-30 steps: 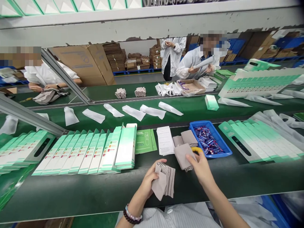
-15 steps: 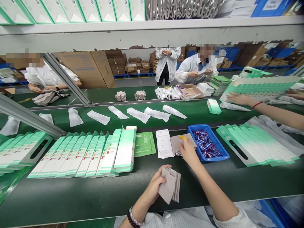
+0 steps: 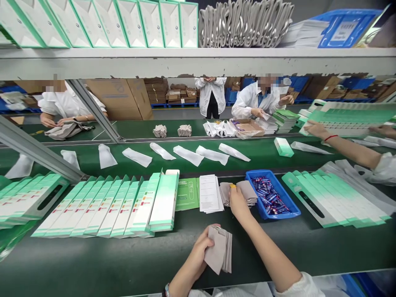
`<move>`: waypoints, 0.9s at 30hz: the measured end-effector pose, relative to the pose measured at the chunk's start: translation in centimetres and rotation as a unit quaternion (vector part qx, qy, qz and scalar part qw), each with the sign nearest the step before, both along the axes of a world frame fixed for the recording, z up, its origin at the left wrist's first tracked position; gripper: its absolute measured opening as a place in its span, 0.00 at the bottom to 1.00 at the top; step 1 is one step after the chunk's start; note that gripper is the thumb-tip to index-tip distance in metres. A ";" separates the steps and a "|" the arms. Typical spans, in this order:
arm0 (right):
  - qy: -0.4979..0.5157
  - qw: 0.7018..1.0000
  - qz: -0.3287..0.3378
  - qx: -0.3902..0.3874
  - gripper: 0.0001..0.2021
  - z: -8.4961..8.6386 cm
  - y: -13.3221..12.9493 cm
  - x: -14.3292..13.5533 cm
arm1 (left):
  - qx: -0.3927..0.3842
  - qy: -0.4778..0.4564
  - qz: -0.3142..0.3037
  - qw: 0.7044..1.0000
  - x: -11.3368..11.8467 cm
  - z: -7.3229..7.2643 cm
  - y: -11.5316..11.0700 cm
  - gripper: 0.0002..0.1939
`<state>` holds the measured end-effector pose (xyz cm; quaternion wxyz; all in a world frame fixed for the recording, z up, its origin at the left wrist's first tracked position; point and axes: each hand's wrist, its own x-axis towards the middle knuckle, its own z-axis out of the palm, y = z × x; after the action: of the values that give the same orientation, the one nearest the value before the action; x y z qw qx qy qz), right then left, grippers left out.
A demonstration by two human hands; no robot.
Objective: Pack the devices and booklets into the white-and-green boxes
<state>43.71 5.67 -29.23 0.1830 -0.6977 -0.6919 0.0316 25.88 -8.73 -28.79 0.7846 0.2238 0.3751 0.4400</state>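
Observation:
My left hand (image 3: 198, 253) is closed round a small stack of folded grey cloth pouches (image 3: 218, 249), held above the front of the dark green worktop (image 3: 123, 264). Further forward, my right hand (image 3: 239, 205) has its fingers together on more folded grey pouches (image 3: 248, 192) lying on the worktop. Something yellow shows at its fingertips; its exact grip is partly hidden. Just left of those pouches are white printed leaflets (image 3: 210, 194) and green booklets (image 3: 187, 194). A blue tray (image 3: 280, 214) full of small batteries (image 3: 267, 194) stands close on the right.
White-green cartons (image 3: 102, 206) lean in a row at left; flat cartons (image 3: 334, 202) lie at right. White sleeves (image 3: 188, 155) lie on the belt behind. A shelf (image 3: 198, 62) crosses above. A co-worker's arm (image 3: 352, 148) reaches in at right; other people stand opposite.
My right hand has shifted slightly left and down over the pouches, which now spread wider to the left. My left hand keeps its stack, a little lower. The whole view has tilted up.

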 end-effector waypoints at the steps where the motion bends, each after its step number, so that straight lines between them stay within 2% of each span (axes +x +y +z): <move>1: -0.005 1.000 0.002 0.012 0.18 0.1 0.1 -0.2 | -0.002 -0.004 0.002 1.000 0.0 0.0 0.0 0.27; 5: -0.030 0.998 0.022 0.059 0.22 0.9 0.3 -0.8 | -0.008 -0.030 0.029 0.999 0.0 0.2 0.2 0.26; 10: -0.060 0.989 0.092 0.096 0.22 2.1 -1.2 -1.1 | -0.015 -0.064 0.085 0.994 -0.5 0.4 0.6 0.23; 14: -0.069 0.983 0.129 0.107 0.17 1.7 -2.5 -0.7 | -0.022 -0.068 0.093 0.993 -0.8 0.1 0.5 0.23; 18: -0.056 0.984 0.132 0.108 0.16 1.2 -2.2 -0.2 | -0.020 -0.072 0.093 0.993 -0.3 0.1 0.4 0.23; 23: 0.001 0.985 0.123 0.118 0.16 1.8 -2.5 0.4 | 0.057 -0.033 0.088 0.994 0.1 1.1 1.6 0.24; 27: 0.070 0.982 0.118 0.128 0.18 2.1 -6.3 0.8 | 0.124 0.032 0.104 0.986 -0.5 1.6 3.1 0.29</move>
<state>44.55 -0.66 -27.14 0.3138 -0.5778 -0.7533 0.0131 25.43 -5.62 -27.15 0.6886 0.2929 0.3639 0.5546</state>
